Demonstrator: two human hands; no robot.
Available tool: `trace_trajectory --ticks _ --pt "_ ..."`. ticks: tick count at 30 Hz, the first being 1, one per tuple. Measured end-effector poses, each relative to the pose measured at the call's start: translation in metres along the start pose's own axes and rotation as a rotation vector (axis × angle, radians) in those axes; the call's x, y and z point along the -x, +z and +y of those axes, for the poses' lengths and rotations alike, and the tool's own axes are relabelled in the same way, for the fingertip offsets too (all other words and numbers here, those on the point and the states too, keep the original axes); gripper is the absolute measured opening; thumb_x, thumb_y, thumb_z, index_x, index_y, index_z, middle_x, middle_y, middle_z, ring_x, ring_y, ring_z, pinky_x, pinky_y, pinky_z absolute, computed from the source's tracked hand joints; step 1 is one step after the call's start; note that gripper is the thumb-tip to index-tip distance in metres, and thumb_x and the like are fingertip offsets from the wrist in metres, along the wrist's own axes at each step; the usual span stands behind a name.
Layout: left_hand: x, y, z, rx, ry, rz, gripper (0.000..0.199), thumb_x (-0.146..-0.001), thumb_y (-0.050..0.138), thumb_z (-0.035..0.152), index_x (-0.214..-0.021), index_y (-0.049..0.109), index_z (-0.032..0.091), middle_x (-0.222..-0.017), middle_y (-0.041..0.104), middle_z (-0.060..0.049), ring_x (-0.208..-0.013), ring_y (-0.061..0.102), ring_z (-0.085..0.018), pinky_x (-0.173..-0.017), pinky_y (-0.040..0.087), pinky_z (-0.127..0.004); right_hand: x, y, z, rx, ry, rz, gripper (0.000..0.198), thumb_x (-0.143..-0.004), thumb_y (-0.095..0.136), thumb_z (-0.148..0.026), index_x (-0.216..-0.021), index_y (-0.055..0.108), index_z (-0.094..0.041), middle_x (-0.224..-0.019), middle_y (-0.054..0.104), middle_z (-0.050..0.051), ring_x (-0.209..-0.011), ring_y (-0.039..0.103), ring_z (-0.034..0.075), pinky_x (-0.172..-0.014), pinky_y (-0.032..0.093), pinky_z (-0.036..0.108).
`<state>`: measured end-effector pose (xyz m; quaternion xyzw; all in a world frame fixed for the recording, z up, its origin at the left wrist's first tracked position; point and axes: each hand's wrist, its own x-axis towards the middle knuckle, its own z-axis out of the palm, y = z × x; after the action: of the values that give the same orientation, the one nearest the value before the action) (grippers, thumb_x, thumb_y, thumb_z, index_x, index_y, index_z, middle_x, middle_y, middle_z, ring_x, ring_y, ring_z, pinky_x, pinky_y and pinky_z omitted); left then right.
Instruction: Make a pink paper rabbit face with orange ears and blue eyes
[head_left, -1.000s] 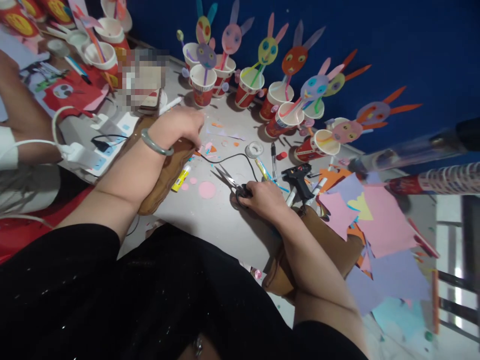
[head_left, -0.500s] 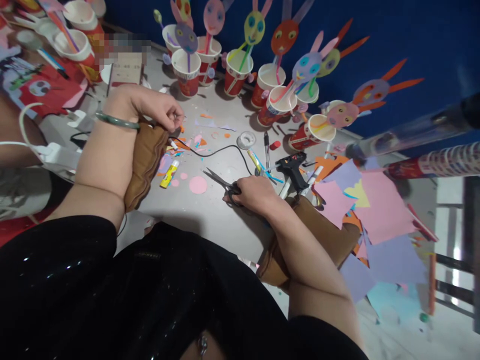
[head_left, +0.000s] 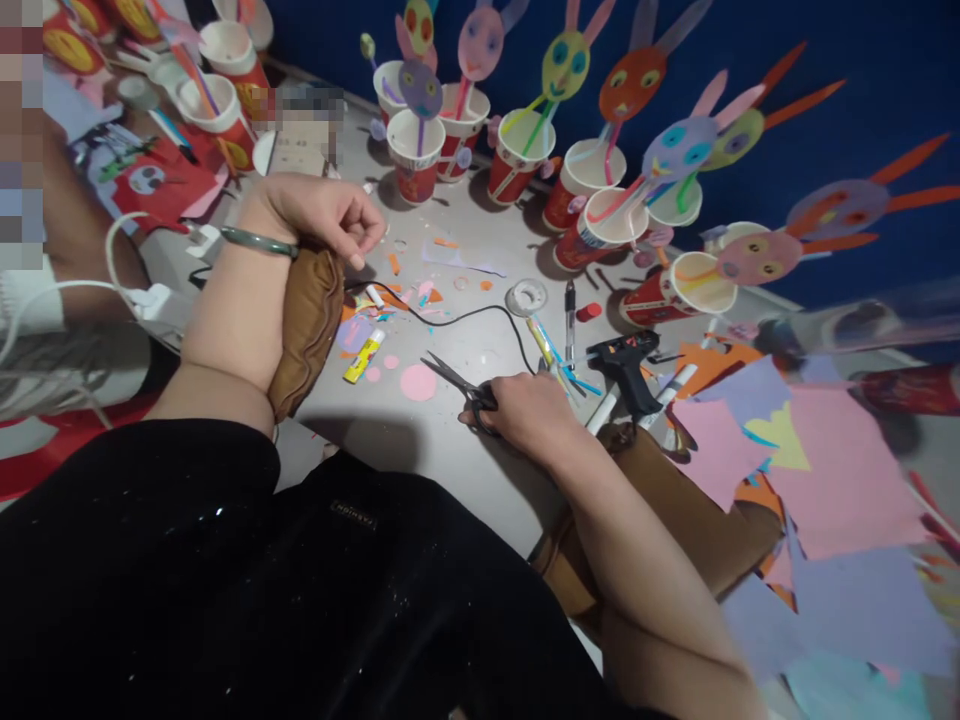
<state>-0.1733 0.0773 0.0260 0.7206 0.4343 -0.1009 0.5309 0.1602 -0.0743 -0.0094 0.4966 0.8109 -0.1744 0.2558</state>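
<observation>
Right hand [head_left: 531, 412] closed round handles of black scissors [head_left: 471, 391] at frame centre, blades slightly parted beside pink paper circle [head_left: 418, 382]; left hand [head_left: 337, 215], upper left, loosely curled, thumb apart from fingers, near brown cushion [head_left: 306, 335]

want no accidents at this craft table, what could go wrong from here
The slightly parted blades of the black-handled metal scissors in the right hand lie close to the flat pink paper circle, so a slip could nick or shift it.

The thin black cord curves across the table beyond the scissors; a sweep of the hand might snag it.
</observation>
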Motion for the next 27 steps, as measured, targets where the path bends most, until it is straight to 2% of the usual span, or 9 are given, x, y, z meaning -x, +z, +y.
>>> trace_trajectory --ticks 4,9,13,16,19,21,24,27 --pt "0.001 -0.001 -0.004 0.035 0.018 0.009 0.082 -0.053 0.081 0.089 -0.079 0.053 0.017 -0.051 0.045 0.007 -0.074 0.032 -0.008 -0.069 0.018 -0.035 0.006 -0.003 -0.002 0.057 0.009 -0.001 0.053 -0.094 0.062 -0.062 -0.106 0.08 -0.014 -0.097 0.081 0.019 -0.098 0.076 0.033 -0.085 0.045 0.039" --pt "-0.001 0.0 -0.003 0.042 0.035 0.03 0.076 -0.051 0.086 0.085 -0.078 0.059 0.019 -0.05 0.047 0.004 -0.074 0.036 -0.011 -0.069 0.02 -0.036 0.015 -0.006 0.005 0.135 0.06 0.08 0.037 -0.096 0.061 -0.045 -0.107 0.076 -0.012 -0.092 0.081 0.017 -0.094 0.076 0.031 -0.088 0.041 0.039" --pt "-0.008 0.0 -0.002 -0.014 0.078 0.022 0.065 -0.054 0.088 0.076 -0.075 0.065 0.019 -0.05 0.048 0.001 -0.068 0.045 -0.014 -0.067 0.025 -0.036 0.019 -0.007 0.006 0.162 0.084 0.098 0.038 -0.097 0.059 -0.047 -0.106 0.075 -0.013 -0.093 0.081 0.017 -0.094 0.076 0.032 -0.084 0.038 0.038" --pt "-0.017 0.002 -0.001 -0.046 0.073 0.004 0.056 -0.057 0.087 0.07 -0.072 0.068 0.02 -0.052 0.054 0.0 -0.064 0.049 -0.015 -0.066 0.029 -0.034 0.022 -0.005 0.001 0.195 0.096 0.116 0.037 -0.099 0.058 -0.045 -0.107 0.074 -0.013 -0.095 0.081 0.017 -0.093 0.076 0.031 -0.08 0.037 0.037" --pt "-0.028 0.005 0.001 -0.092 0.06 -0.013 0.048 -0.058 0.085 0.062 -0.077 0.073 0.019 -0.061 0.065 -0.001 -0.072 0.058 -0.017 -0.07 0.036 -0.032 0.029 0.0 -0.006 0.237 0.099 0.15 0.035 -0.098 0.062 -0.043 -0.108 0.074 -0.011 -0.095 0.08 0.018 -0.09 0.075 0.031 -0.074 0.034 0.036" --pt "-0.034 0.007 0.002 -0.148 0.039 0.004 0.044 -0.059 0.082 0.056 -0.081 0.076 0.019 -0.068 0.07 -0.001 -0.077 0.061 -0.018 -0.073 0.039 -0.031 0.034 -0.001 -0.011 0.263 0.076 0.196 0.033 -0.097 0.064 -0.042 -0.107 0.074 -0.011 -0.096 0.08 0.018 -0.087 0.074 0.03 -0.072 0.033 0.036" --pt "-0.04 0.01 0.008 -0.246 -0.064 0.039 0.034 -0.063 0.078 0.045 -0.084 0.078 0.018 -0.068 0.071 0.0 -0.076 0.061 -0.017 -0.072 0.039 -0.028 0.035 -0.01 -0.021 0.266 0.0 0.254 0.028 -0.098 0.063 -0.038 -0.104 0.074 -0.012 -0.095 0.079 0.017 -0.085 0.073 0.028 -0.073 0.032 0.036" --pt "-0.041 0.014 0.017 -0.319 -0.171 0.063 0.021 -0.067 0.075 0.029 -0.083 0.077 0.015 -0.069 0.071 -0.001 -0.072 0.058 -0.016 -0.069 0.039 -0.028 0.019 -0.026 -0.035 0.187 -0.134 0.262 0.027 -0.102 0.054 -0.032 -0.107 0.074 -0.014 -0.099 0.079 0.014 -0.086 0.071 0.025 -0.078 0.033 0.036"
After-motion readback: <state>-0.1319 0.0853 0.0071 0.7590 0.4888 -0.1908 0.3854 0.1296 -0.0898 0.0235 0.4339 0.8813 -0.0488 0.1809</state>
